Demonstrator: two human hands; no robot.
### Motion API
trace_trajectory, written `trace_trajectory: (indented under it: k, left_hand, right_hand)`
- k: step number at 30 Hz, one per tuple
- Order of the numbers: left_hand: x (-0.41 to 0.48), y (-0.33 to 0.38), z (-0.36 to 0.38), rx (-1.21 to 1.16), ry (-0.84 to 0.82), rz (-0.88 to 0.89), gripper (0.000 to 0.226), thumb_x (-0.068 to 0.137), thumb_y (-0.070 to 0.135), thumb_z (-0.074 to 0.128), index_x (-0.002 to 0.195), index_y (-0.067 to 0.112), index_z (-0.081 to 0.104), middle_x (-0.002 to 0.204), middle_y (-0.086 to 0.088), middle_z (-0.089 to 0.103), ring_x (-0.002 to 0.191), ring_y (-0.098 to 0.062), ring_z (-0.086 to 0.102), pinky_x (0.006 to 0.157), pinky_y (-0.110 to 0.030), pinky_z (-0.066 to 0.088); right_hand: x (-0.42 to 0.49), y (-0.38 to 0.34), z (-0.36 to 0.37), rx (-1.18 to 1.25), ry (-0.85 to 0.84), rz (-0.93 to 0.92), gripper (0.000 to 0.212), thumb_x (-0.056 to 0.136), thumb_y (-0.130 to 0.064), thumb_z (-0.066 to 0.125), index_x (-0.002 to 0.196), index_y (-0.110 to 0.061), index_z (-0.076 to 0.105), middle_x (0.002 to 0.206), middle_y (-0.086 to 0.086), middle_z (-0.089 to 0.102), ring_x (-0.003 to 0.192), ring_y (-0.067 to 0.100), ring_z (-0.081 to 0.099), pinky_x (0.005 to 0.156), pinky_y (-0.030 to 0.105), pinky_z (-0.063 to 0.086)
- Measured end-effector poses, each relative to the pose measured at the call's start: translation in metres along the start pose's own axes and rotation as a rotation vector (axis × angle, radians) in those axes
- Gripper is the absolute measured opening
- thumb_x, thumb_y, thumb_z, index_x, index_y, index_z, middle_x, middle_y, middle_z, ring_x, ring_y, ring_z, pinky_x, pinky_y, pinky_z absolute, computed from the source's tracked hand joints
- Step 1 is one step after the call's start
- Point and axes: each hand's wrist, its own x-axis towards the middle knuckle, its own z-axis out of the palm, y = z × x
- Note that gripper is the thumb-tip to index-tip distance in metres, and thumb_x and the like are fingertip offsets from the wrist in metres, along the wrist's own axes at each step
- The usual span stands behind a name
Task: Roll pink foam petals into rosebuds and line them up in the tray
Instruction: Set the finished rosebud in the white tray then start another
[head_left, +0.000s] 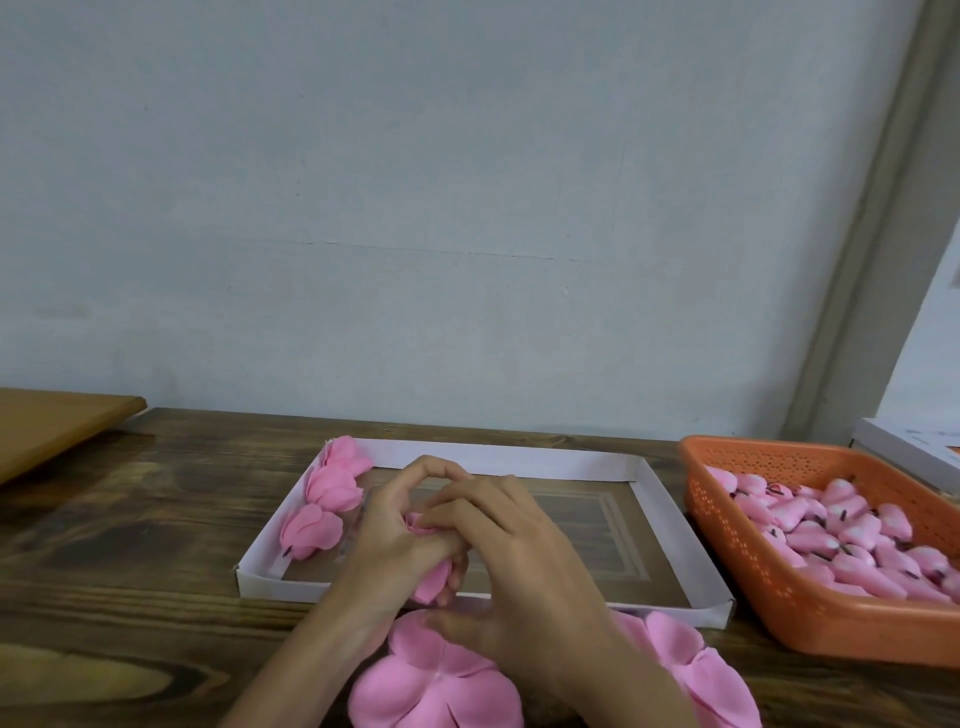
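— Where's the piece?

— I see the half-rolled pink foam rosebud (431, 579) low centre, gripped by both the left hand (392, 530) and the right hand (498, 545), its length running up-down the frame.

— Its slot?

— Probably leftward, by the three finished pink foam rosebuds (332, 488) along the left wall of the white cardboard tray (519, 460). The left hand is nearer.

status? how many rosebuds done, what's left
Done: three rosebuds lined along the tray's left side. In hand: the left hand and right hand grip one pink bud over the tray, apparently mid-roll. Left: flat petals on the table in front, a basket full of pink pieces, and most of the tray bare.
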Motion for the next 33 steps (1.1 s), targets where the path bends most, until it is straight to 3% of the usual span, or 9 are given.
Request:
trace_trajectory:
  k: [3,8,11,13,16,20,22,26,33]
  left_hand:
    - [-0.001,-0.001,0.001,0.013,0.009,-0.035,0.041,0.071,-0.001,0.065,0.108,0.018,0.065,0.061,-0.025,0.057,0.051,-0.031,0.054,0.049,-0.03,0.045]
    - [-0.003,0.002,0.007,0.069,0.002,-0.064,0.039,0.066,0.014,0.062,0.103,0.023,0.068,0.056,-0.012,0.061,0.051,-0.027,0.058,0.048,-0.026,0.047]
    - [-0.004,0.006,0.004,0.057,-0.015,-0.058,0.042,0.065,0.01,0.065,0.097,0.034,0.074,0.077,0.009,0.076,0.07,-0.007,0.072,0.06,-0.017,0.057]
    - [-0.007,0.01,0.002,-0.01,-0.056,-0.08,0.046,0.064,0.007,0.07,0.101,0.035,0.075,0.085,-0.001,0.076,0.074,-0.014,0.072,0.061,-0.021,0.057]
    - [-0.011,0.015,-0.001,-0.201,-0.14,-0.139,0.06,0.065,0.008,0.078,0.123,0.018,0.067,0.09,-0.023,0.065,0.078,-0.029,0.066,0.062,-0.033,0.057]
    - [-0.012,0.02,-0.005,-0.333,-0.235,-0.18,0.072,0.067,0.014,0.087,0.134,0.013,0.062,0.121,-0.03,0.065,0.109,-0.04,0.063,0.091,-0.049,0.051]
    - [-0.012,0.021,-0.007,-0.384,-0.275,-0.207,0.075,0.068,0.014,0.087,0.137,0.013,0.06,0.131,-0.034,0.06,0.118,-0.044,0.061,0.097,-0.053,0.051]
    - [-0.012,0.02,-0.01,-0.457,-0.334,-0.227,0.084,0.063,0.01,0.094,0.14,0.014,0.059,0.138,-0.029,0.06,0.127,-0.044,0.06,0.097,-0.051,0.057]
    - [-0.012,0.015,-0.009,-0.376,-0.281,-0.232,0.086,0.06,-0.001,0.094,0.137,0.02,0.061,0.133,-0.022,0.065,0.123,-0.04,0.064,0.09,-0.049,0.058]
  right_hand:
    - [0.001,-0.004,0.005,-0.024,0.034,-0.007,0.058,0.061,-0.033,0.086,0.116,-0.023,0.068,0.119,-0.017,0.066,0.121,0.014,0.054,0.091,0.034,0.051]
    - [-0.001,-0.004,0.01,-0.049,0.072,-0.002,0.05,0.063,-0.026,0.083,0.111,-0.021,0.07,0.101,-0.014,0.07,0.116,0.016,0.057,0.086,0.034,0.053]
    - [-0.002,-0.003,0.007,-0.029,0.089,0.008,0.046,0.067,-0.025,0.082,0.112,-0.022,0.072,0.107,-0.016,0.07,0.118,0.015,0.056,0.087,0.028,0.052]
    - [-0.002,-0.004,0.005,-0.013,0.081,0.024,0.042,0.071,-0.028,0.081,0.112,-0.024,0.072,0.112,-0.019,0.069,0.121,0.012,0.056,0.089,0.025,0.051]
    - [-0.001,-0.004,0.001,0.019,0.034,0.066,0.043,0.074,-0.031,0.081,0.115,-0.026,0.07,0.119,-0.021,0.067,0.122,0.003,0.054,0.089,0.024,0.05]
    - [0.0,-0.002,-0.006,0.076,0.036,0.121,0.047,0.073,-0.036,0.086,0.117,-0.033,0.068,0.114,-0.022,0.066,0.105,-0.008,0.055,0.083,0.011,0.044]
    - [-0.001,-0.002,-0.008,0.09,0.06,0.141,0.048,0.071,-0.04,0.088,0.113,-0.037,0.065,0.109,-0.023,0.066,0.097,-0.012,0.053,0.081,0.007,0.041]
    - [-0.001,-0.001,-0.01,0.129,0.116,0.16,0.048,0.07,-0.045,0.088,0.11,-0.037,0.064,0.102,-0.022,0.067,0.092,-0.003,0.06,0.076,0.014,0.048]
    - [-0.001,0.0,-0.011,0.142,0.13,0.153,0.041,0.07,-0.031,0.082,0.108,-0.033,0.067,0.1,-0.023,0.067,0.088,-0.008,0.056,0.076,0.009,0.042]
